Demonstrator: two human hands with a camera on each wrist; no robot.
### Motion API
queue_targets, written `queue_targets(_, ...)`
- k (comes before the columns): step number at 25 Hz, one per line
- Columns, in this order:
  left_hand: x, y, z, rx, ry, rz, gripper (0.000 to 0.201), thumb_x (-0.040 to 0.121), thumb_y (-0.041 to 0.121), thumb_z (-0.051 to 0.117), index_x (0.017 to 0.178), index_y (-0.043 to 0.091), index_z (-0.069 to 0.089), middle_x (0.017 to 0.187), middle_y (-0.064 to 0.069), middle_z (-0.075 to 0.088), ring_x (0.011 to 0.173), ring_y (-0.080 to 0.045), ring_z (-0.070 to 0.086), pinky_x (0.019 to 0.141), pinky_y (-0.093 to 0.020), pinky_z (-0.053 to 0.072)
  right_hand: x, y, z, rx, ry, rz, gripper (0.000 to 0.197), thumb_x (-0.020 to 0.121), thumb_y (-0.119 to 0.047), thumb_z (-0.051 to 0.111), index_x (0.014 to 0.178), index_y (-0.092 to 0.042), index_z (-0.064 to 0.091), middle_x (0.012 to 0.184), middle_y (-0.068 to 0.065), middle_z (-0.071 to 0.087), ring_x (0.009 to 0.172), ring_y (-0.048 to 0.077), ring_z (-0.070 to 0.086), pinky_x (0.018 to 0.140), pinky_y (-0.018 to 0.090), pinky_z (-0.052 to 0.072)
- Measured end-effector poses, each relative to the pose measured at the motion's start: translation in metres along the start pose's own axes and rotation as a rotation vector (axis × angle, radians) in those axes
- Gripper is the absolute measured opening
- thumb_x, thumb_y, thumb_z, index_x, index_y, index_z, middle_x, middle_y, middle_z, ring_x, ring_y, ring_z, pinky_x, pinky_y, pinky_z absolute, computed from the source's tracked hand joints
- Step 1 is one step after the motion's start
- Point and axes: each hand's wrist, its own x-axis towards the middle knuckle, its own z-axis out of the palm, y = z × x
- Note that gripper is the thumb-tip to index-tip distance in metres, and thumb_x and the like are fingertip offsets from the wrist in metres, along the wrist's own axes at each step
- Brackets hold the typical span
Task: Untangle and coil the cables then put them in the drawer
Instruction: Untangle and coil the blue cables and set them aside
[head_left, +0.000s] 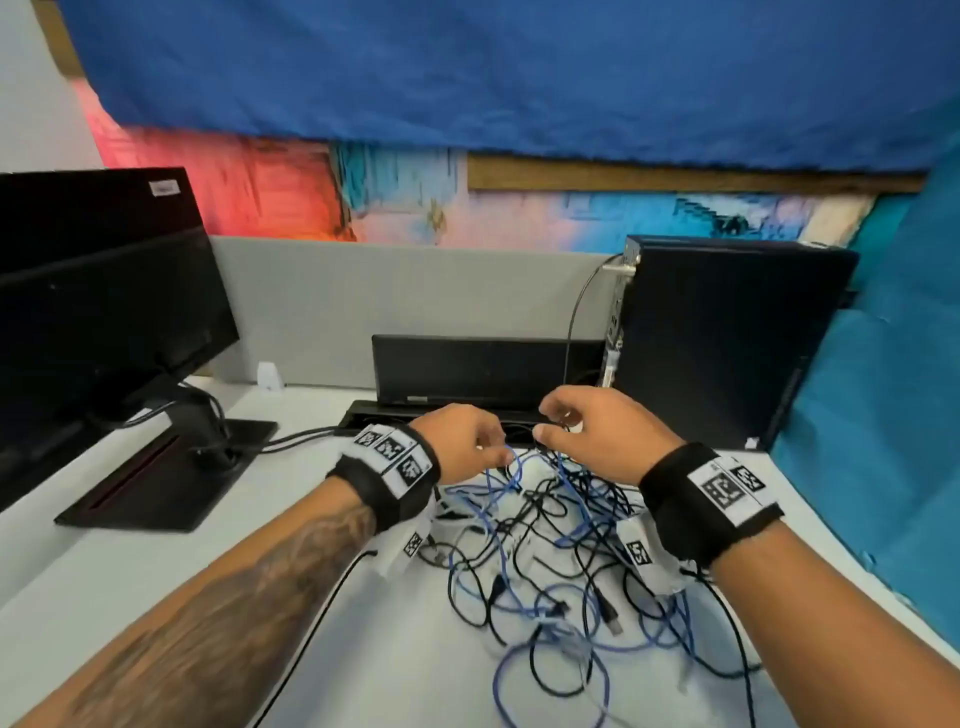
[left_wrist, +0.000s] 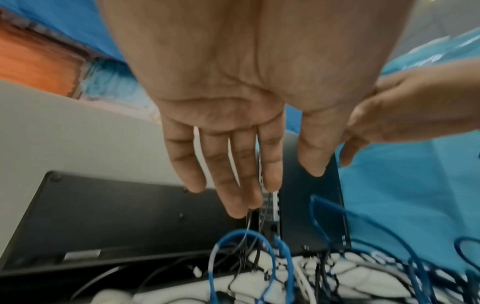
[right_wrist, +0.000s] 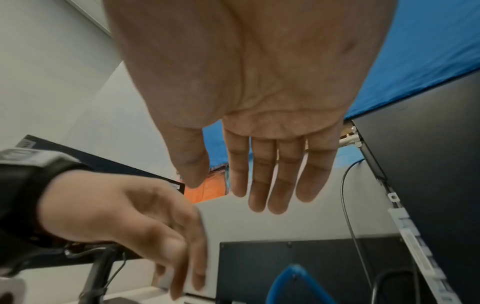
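Matt white desk (head_left: 156, 561); blue and black cables (head_left: 545, 571) with smooth, likely plastic jackets; matt black computer tower (head_left: 727, 338); grey, possibly fabric partition (head_left: 363, 301).

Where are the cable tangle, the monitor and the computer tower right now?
cable tangle (head_left: 550, 561), head view, middle of the blue and black heap.
monitor (head_left: 104, 312), head view, centre of the dark screen.
computer tower (head_left: 727, 338), head view, its dark side panel.

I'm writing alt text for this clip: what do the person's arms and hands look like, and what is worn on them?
Both forearms are bare, with no sleeves or gloves. The left forearm carries a dark tattoo. Each wrist wears a black wristband bearing white tags printed with black square code markers. The left hand and right hand show no rings.
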Motion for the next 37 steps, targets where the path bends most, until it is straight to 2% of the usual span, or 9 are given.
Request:
queue_targets(5, 0.021, 0.014, 0.053, 0.124, -0.143, -0.194, 0.022, 0.088, 0.038, 0.068, 0.09, 0.016, 0.069, 0.086, -0.002, 0.065, 0.086, -0.022, 0.063, 0.074, -0.03, 0.048, -0.005, -0.001, 0.037, 0.016, -0.074, 0.052, 0.03, 0.096, -0.038, 0.062, 0.124, -0.028, 0.065, 0.12, -0.005, 0.068, 0.109, 0.016, 0.064, 0.096, 0.035, 0.052)
queue_targets(8, 0.017, 0.0, 0.064, -0.037, -0.083, -0.181, 0.028, 0.089, 0.024, 0.068, 0.064, 0.018, 0.056, 0.065, 0.001, 0.053, 0.069, -0.02, 0.054, 0.064, -0.025, 0.042, 0.006, 0.002, 0.054, -0.028, -0.097, 0.057, 0.043, 0.097, -0.026, 0.059, 0.14, -0.026, 0.055, 0.141, -0.003, 0.057, 0.124, 0.019, 0.056, 0.103, 0.033, 0.046)
queue_targets(10, 0.011, -0.004, 0.053, -0.234, 0.024, -0.14, 0.023, 0.091, 0.019, 0.065, 0.069, 0.014, 0.06, 0.067, 0.0, 0.056, 0.063, -0.015, 0.052, 0.061, -0.025, 0.043, 0.015, 0.004, 0.061, -0.057, -0.11, 0.05, 0.05, 0.096, -0.025, 0.059, 0.146, -0.026, 0.049, 0.144, -0.002, 0.054, 0.127, 0.021, 0.055, 0.104, 0.035, 0.046)
queue_targets(17, 0.007, -0.009, 0.0, -0.438, 0.146, 0.042, 0.017, 0.097, 0.019, 0.057, 0.081, 0.017, 0.062, 0.072, -0.003, 0.064, 0.063, -0.012, 0.057, 0.069, -0.034, 0.052, 0.05, 0.002, 0.039, 0.03, 0.009, -0.014, 0.01, 0.094, -0.032, 0.066, 0.093, -0.024, 0.071, 0.076, -0.004, 0.063, 0.074, 0.017, 0.059, 0.07, 0.036, 0.05)
queue_targets(23, 0.012, -0.015, 0.002, -0.632, 0.352, 0.1, 0.015, 0.095, 0.018, 0.063, 0.081, 0.022, 0.066, 0.066, 0.002, 0.06, 0.062, -0.01, 0.055, 0.067, -0.026, 0.046, 0.04, -0.004, -0.003, 0.205, 0.048, -0.039, 0.013, 0.094, -0.026, 0.069, 0.103, -0.02, 0.077, 0.091, 0.004, 0.075, 0.085, 0.022, 0.069, 0.076, 0.031, 0.055)
queue_targets(27, 0.014, 0.004, 0.013, -0.718, 0.285, 0.138, 0.02, 0.09, 0.015, 0.071, 0.108, 0.014, 0.063, 0.074, -0.003, 0.059, 0.058, -0.013, 0.055, 0.061, -0.024, 0.05, 0.037, -0.021, -0.02, 0.312, 0.163, -0.091, 0.015, 0.098, -0.023, 0.064, 0.104, -0.015, 0.075, 0.091, 0.003, 0.073, 0.078, 0.012, 0.064, 0.072, 0.02, 0.052)
queue_targets(32, 0.02, 0.023, 0.027, -0.649, 0.131, 0.134, 0.02, 0.1, 0.023, 0.056, 0.101, 0.009, 0.071, 0.066, -0.002, 0.059, 0.047, -0.008, 0.05, 0.049, -0.021, 0.041, 0.041, -0.035, -0.032, 0.585, 0.327, -0.151, 0.015, 0.099, -0.017, 0.062, 0.11, -0.009, 0.07, 0.095, 0.011, 0.069, 0.083, 0.021, 0.064, 0.083, 0.042, 0.061)
queue_targets(35, 0.024, 0.024, 0.021, -0.945, 0.199, 0.086, 0.034, 0.107, 0.022, 0.041, 0.087, 0.007, 0.064, 0.06, -0.002, 0.049, 0.039, -0.007, 0.038, 0.038, -0.019, 0.031, 0.042, -0.019, -0.017, 0.568, 0.363, -0.063, 0.05, 0.094, -0.027, 0.07, 0.139, -0.018, 0.051, 0.118, -0.004, 0.059, 0.084, 0.01, 0.058, 0.086, 0.037, 0.056)
queue_targets(37, 0.026, 0.026, 0.009, -1.154, 0.228, 0.048, 0.035, 0.107, 0.024, 0.036, 0.082, 0.013, 0.058, 0.056, 0.001, 0.043, 0.038, -0.006, 0.029, 0.036, -0.015, 0.023, 0.038, -0.004, 0.011, 0.637, 0.184, 0.072, 0.083, 0.086, -0.042, 0.076, 0.152, -0.021, 0.031, 0.126, -0.004, 0.057, 0.087, 0.01, 0.06, 0.08, 0.031, 0.052)
